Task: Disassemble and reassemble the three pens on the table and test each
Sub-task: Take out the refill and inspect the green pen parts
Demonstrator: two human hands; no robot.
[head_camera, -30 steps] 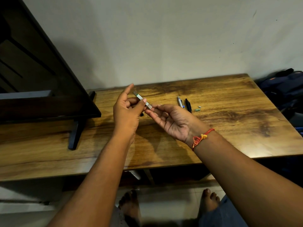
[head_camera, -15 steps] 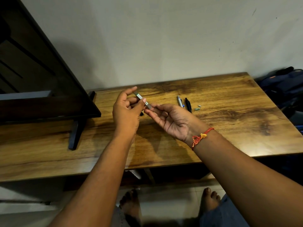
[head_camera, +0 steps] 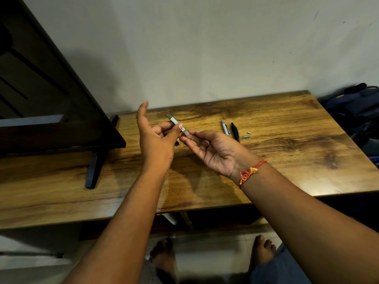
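Pen (head_camera: 174, 120) | left hand (head_camera: 158, 144) pinches it | right hand (head_camera: 213, 152) touches end — grip unclear

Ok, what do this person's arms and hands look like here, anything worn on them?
Both forearms are bare, with no sleeves in view. The right hand has a red thread band with a yellow knot tied round its wrist. The left hand wears nothing. No ring, watch or glove shows on either hand.
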